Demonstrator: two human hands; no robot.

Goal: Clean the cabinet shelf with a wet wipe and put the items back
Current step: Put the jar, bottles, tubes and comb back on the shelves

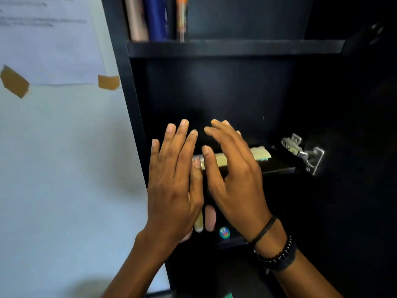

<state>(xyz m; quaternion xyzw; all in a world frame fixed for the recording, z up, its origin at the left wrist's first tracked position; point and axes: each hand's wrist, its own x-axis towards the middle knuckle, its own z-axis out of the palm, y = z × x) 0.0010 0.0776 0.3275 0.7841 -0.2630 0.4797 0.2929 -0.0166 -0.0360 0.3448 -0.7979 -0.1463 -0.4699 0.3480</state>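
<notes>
A black cabinet stands open in front of me. Its middle shelf holds a flat pale stack of books or papers lying on its side, partly hidden by my hands. My left hand is raised in front of the shelf, fingers spread, holding nothing. My right hand hovers beside it over the stack, fingers apart and empty, with dark bracelets on the wrist. No wet wipe is visible.
The upper shelf carries upright books. A metal door hinge sits on the right wall. Below my hands are pale rounded items and a colourful sticker. A taped paper hangs on the white wall at left.
</notes>
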